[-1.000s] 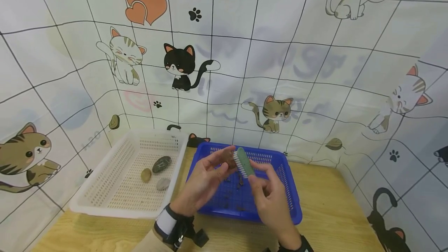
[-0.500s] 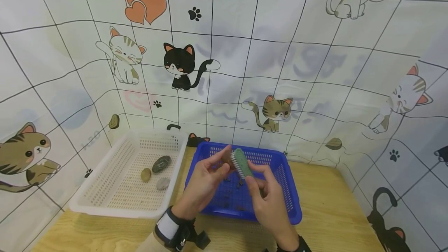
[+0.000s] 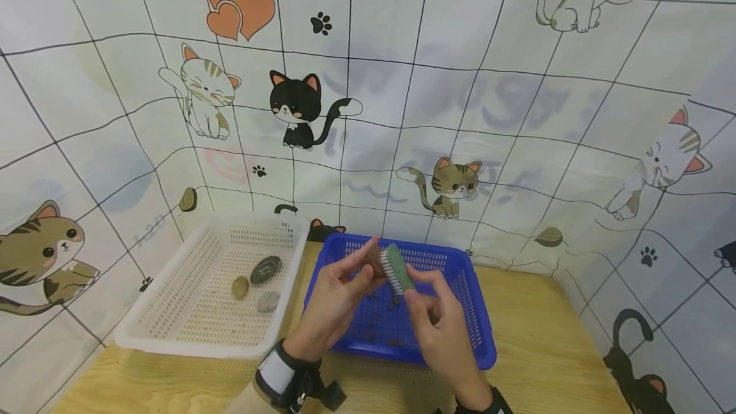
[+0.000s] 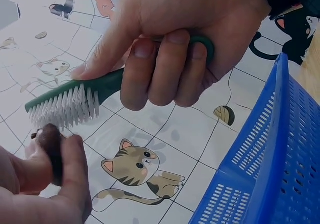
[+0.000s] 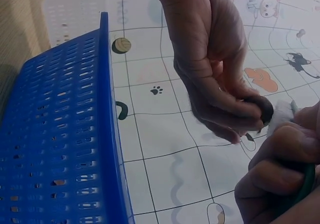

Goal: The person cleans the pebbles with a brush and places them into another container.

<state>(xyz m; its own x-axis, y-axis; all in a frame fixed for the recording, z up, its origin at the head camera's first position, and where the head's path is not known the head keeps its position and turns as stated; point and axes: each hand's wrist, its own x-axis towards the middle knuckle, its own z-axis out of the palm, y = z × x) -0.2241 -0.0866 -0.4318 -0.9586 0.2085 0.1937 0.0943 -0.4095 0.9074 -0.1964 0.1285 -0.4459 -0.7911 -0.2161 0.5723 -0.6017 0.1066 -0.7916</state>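
My left hand (image 3: 330, 292) pinches a brown stone (image 3: 375, 262) between thumb and fingers above the blue basket (image 3: 485, 331). In my right hand (image 3: 443, 318) is a green brush (image 3: 399, 264) with white bristles, its fingers curled round the handle and the thumb along its back. The bristles (image 4: 65, 106) meet the upper end of the stone (image 4: 51, 141) in the left wrist view. Dark brown crumbs (image 3: 395, 342) lie on the floor of the blue basket. The right wrist view shows the stone (image 5: 262, 109) between the left fingertips, partly covered by them.
A white basket (image 3: 129, 337) stands to the left on the wooden table (image 3: 535, 331). Inside it lie a dark stone (image 3: 266, 269), a tan stone (image 3: 239, 287) and a pale grey stone (image 3: 268, 302). Behind hangs a cloth (image 3: 374, 94) printed with cats.
Both hands have shifted slightly left with the stone and brush. The stone has turned a little in the left fingers. The baskets have not moved.
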